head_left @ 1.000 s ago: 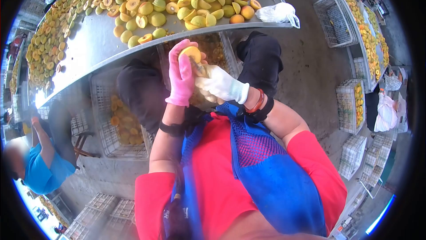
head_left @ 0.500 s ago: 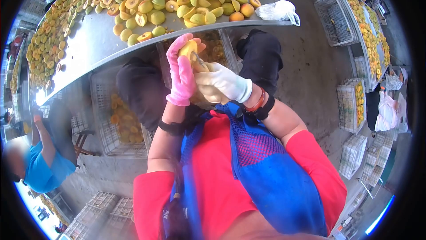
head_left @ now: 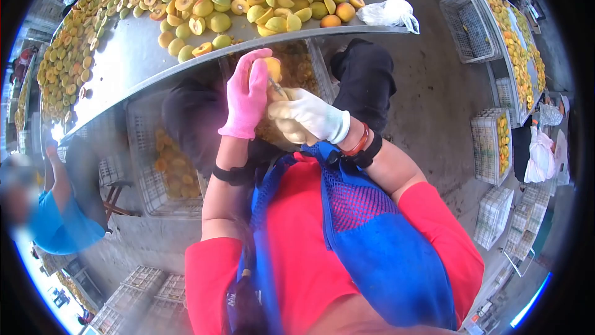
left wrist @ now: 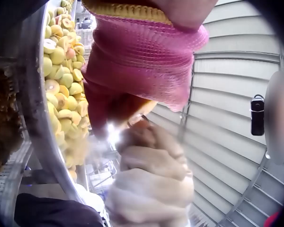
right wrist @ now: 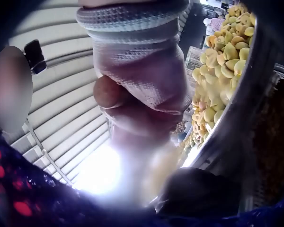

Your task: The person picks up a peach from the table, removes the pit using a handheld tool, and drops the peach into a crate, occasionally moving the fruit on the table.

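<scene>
Near the middle of the head view, the left hand (head_left: 243, 99), in a pink glove, holds a yellow piece of fruit (head_left: 273, 70), its fingers cupped round it. Just right of it, the right hand (head_left: 308, 115), in a white glove, has its fingers curled tightly round a tool (head_left: 277, 91) whose tip is at the fruit; whether the tip is inside the flesh I cannot tell. In the right wrist view, a round brown handle end (right wrist: 108, 92) pokes out of the white glove.

Across the top of the head view, a metal bench (head_left: 127, 65) carries a heap of cut fruit (head_left: 266, 0), with a white plastic bag (head_left: 388, 15) by its right corner. A crate (head_left: 141, 177) at centre left holds more orange pieces.
</scene>
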Tool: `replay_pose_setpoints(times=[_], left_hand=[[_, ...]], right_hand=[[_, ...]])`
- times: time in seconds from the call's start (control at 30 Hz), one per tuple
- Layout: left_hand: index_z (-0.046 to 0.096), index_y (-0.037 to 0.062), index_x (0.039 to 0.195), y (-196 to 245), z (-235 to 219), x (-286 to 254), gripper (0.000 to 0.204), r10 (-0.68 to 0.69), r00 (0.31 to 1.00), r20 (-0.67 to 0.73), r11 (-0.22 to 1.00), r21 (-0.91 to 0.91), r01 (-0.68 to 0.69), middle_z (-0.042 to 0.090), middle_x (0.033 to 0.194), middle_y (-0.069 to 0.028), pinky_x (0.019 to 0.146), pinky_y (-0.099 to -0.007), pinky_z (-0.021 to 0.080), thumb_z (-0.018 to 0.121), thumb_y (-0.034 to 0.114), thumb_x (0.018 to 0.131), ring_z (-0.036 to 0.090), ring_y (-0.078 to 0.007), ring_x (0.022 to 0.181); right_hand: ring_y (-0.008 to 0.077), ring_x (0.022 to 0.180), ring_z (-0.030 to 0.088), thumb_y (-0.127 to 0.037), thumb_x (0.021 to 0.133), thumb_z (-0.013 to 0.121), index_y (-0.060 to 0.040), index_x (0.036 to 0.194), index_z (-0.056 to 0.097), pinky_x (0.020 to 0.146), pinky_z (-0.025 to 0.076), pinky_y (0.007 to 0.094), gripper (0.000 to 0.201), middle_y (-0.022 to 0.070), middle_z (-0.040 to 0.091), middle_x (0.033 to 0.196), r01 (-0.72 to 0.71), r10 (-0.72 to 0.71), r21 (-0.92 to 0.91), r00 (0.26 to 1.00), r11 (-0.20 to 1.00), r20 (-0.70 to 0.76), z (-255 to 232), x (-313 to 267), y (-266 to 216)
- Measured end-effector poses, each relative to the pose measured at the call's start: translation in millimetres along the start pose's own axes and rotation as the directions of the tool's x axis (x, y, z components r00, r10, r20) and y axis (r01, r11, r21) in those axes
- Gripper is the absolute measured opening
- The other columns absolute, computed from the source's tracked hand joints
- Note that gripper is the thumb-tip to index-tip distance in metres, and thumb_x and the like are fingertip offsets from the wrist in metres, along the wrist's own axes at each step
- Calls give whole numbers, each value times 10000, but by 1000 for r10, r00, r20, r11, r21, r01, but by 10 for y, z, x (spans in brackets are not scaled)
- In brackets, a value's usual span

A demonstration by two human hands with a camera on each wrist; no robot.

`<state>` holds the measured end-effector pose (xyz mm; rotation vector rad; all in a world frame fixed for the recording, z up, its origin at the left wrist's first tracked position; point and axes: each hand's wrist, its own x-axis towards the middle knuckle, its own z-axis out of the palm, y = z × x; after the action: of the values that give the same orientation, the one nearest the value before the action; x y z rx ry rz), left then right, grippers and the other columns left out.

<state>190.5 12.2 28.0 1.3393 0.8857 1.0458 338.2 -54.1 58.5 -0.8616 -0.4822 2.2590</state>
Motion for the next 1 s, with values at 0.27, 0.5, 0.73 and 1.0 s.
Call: replay_pose_setpoints(times=[0.27,0.5,0.73,1.0], left_hand=[[534,-6,1280,-93,-7,-100,442,84,988,128,948,-317,-40,670,1090,-142,768,-295,544,509,351,1021,655,-175,852],[518,-35,1282,-207,-172,-27,555,238,928,288,944,157,-291,671,1088,-165,755,-300,563,498,454,1020,674,-192,856],[529,-19,1224,-59,-8,-49,604,-45,999,-2,901,-433,40,664,1035,-173,718,-349,588,382,536,1037,686,-242,820],[529,-51,1236,109,-317,-109,636,-127,961,-247,935,-352,34,668,1034,-200,713,-354,582,311,516,1047,686,-275,818]], right_hand=[[68,406,365,-181,998,536,-162,919,475,360,308,224,101,-45,397,595,-124,127,-38,984,992,121,-92,-61,-25],[60,419,346,-166,996,544,-156,957,462,355,285,206,91,-45,392,606,-183,187,-39,963,982,194,-179,-89,13],[69,420,388,-217,987,582,-118,911,493,373,310,220,153,-33,409,603,-72,90,-125,985,990,146,-50,-95,109],[297,644,587,-165,900,610,-61,946,596,551,481,398,115,147,567,830,182,-343,-921,937,344,57,-452,84,381]])
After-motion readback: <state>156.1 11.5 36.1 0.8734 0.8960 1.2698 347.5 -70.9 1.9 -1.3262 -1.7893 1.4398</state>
